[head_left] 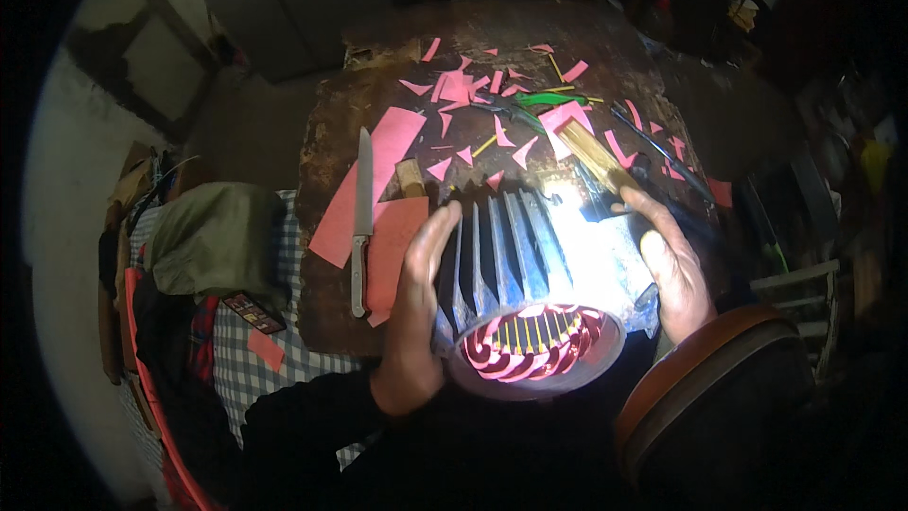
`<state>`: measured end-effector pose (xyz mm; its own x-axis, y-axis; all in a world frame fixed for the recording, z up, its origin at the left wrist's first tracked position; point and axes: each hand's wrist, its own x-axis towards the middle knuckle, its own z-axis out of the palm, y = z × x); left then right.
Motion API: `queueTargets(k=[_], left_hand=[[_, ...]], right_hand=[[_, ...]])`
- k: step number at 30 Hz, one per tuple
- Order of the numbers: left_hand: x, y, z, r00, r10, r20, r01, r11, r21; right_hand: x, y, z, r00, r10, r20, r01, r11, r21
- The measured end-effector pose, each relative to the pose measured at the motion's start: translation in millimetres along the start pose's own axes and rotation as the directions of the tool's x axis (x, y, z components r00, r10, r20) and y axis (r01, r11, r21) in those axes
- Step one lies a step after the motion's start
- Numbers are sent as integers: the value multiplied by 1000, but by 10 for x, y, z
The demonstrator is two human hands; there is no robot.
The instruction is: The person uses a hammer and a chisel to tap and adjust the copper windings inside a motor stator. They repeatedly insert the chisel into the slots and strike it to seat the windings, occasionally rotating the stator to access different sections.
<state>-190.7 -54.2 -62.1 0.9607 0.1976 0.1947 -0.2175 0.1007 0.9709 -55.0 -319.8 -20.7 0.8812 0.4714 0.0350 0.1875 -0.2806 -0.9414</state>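
Observation:
A blue finned metal motor housing (pixel 506 265) sits between my hands over the table's near edge, its open end facing me. Inside are red coil windings with pink strips and yellow pieces (pixel 530 341). My left hand (pixel 421 303) grips its left side, fingers along the fins. My right hand (pixel 676 270) holds the right side, by a brightly lit part that is washed out. Just beyond the housing lie a wooden block (pixel 591 151) and a dark tool with a long shaft (pixel 662 151).
The worn table (pixel 331 104) holds scattered pink scraps (pixel 454 85), a green-handled tool (pixel 550 97), pink sheets (pixel 397 246) and a knife (pixel 363 208). Left stands a checked-cloth surface (pixel 236 360) with an olive cloth (pixel 208 237). An orange-rimmed round object (pixel 709 350) is at lower right.

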Motion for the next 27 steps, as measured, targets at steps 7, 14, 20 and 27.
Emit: queueTargets(k=[7, 14, 20, 27], left_hand=[[-36, 323, -84, 747, -645, 162, 660, 692, -291], [-34, 274, 29, 676, -716, 175, 724, 602, -336], [40, 319, 64, 689, -682, 244, 723, 625, -294], [115, 301, 123, 646, -693, 319, 762, 609, -220]], right_hand=[[-130, 167, 17, 998, -18, -67, 17, 1000, -15], [-76, 225, -190, 984, -105, 147, 80, 983, 163], [-157, 358, -111, 982, 181, 49, -176, 794, 582], [-201, 392, -97, 952, 238, 191, -296, 563, 772]])
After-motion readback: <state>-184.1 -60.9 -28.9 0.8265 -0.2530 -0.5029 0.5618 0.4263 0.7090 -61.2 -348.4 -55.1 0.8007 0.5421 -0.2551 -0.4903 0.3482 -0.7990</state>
